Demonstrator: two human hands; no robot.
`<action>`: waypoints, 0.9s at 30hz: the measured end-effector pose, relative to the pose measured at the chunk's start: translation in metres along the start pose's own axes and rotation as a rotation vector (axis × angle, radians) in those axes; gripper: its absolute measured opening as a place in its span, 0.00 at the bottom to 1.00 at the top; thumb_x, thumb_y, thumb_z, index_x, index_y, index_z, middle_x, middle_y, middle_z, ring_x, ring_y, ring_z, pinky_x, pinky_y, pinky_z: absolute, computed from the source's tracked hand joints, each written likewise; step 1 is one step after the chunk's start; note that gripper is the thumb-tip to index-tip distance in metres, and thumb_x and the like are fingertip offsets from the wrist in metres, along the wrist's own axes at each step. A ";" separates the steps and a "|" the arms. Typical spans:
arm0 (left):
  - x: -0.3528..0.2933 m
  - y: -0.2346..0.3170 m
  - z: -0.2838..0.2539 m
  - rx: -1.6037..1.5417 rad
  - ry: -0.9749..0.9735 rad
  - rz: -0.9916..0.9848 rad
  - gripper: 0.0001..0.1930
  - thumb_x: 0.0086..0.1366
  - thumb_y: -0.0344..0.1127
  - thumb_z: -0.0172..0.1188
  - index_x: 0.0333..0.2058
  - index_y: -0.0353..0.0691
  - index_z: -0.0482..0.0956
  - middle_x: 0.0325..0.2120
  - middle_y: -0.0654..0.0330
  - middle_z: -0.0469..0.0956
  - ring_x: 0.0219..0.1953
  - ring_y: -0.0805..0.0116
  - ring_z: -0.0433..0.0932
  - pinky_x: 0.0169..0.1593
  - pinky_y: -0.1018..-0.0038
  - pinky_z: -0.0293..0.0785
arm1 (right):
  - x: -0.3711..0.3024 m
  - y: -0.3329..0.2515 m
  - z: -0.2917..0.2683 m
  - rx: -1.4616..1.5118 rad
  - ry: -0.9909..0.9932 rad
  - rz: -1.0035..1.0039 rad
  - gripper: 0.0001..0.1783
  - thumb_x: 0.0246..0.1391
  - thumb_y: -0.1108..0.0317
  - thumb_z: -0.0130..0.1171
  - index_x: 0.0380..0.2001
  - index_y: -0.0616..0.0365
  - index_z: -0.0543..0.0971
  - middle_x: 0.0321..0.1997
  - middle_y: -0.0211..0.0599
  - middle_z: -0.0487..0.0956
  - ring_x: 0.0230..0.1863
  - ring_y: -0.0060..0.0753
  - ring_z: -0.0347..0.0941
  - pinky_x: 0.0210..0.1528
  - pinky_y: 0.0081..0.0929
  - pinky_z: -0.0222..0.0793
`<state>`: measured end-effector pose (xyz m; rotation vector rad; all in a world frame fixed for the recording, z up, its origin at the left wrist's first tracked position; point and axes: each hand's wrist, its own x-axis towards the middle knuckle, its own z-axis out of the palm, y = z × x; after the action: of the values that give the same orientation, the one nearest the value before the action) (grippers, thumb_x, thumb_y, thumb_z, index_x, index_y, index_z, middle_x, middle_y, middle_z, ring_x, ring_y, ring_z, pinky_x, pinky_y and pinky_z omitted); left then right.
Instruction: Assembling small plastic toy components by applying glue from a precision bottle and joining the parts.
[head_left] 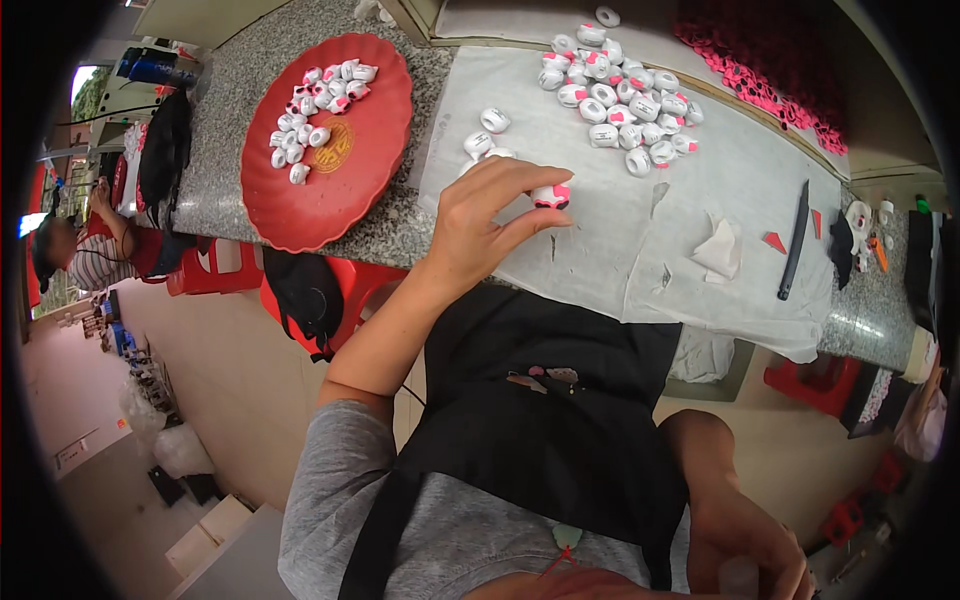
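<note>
My left hand (480, 215) is over the white sheet, pinching a small white-and-pink figurine piece (551, 196) with black marks between thumb and forefinger. Just beyond that hand lie a few loose white pieces (494, 120), partly hidden by it. Low at the right, beside my body, my right hand (745, 535) is curled in, with something pale (738, 576) at its fingers that I cannot make out. A large pile of round white pieces (625, 100), many with pink patches, rests on the far part of the sheet.
A red scalloped plate (375, 140) holding more pieces stands left on the granite counter (215, 160). On the sheet (600, 270) lie a crumpled tissue (718, 250) and a dark slim tool (796, 240). Many pink parts (770, 85) fill the back right. Another person (95, 250) sits far left.
</note>
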<state>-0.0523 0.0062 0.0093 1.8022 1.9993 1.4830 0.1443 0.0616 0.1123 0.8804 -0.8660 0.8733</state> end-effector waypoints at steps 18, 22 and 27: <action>0.022 -0.020 0.003 0.457 -0.170 0.202 0.10 0.40 0.28 0.55 0.26 0.43 0.72 0.29 0.65 0.69 0.37 0.67 0.66 0.40 0.72 0.58 | 0.008 -0.007 -0.006 -0.093 -0.073 -0.089 0.13 0.39 0.79 0.46 0.32 0.57 0.72 0.42 0.37 0.65 0.44 0.32 0.62 0.47 0.29 0.58; 0.047 -0.014 0.036 0.419 -0.205 0.410 0.09 0.41 0.28 0.52 0.26 0.42 0.71 0.29 0.65 0.69 0.36 0.69 0.66 0.38 0.74 0.60 | 0.010 -0.008 -0.004 -0.085 -0.036 -0.007 0.12 0.40 0.79 0.45 0.32 0.56 0.71 0.42 0.37 0.66 0.45 0.32 0.61 0.46 0.30 0.59; 0.064 -0.019 0.054 0.418 -0.404 0.471 0.09 0.42 0.28 0.49 0.27 0.41 0.71 0.26 0.65 0.69 0.32 0.72 0.67 0.35 0.79 0.62 | 0.012 -0.015 -0.012 -0.092 0.030 -0.030 0.09 0.38 0.76 0.50 0.28 0.56 0.69 0.32 0.34 0.67 0.34 0.28 0.62 0.31 0.25 0.61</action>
<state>-0.0532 0.0913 0.0012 2.6237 1.8497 0.6866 0.1648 0.0702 0.1144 0.7970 -0.8586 0.8124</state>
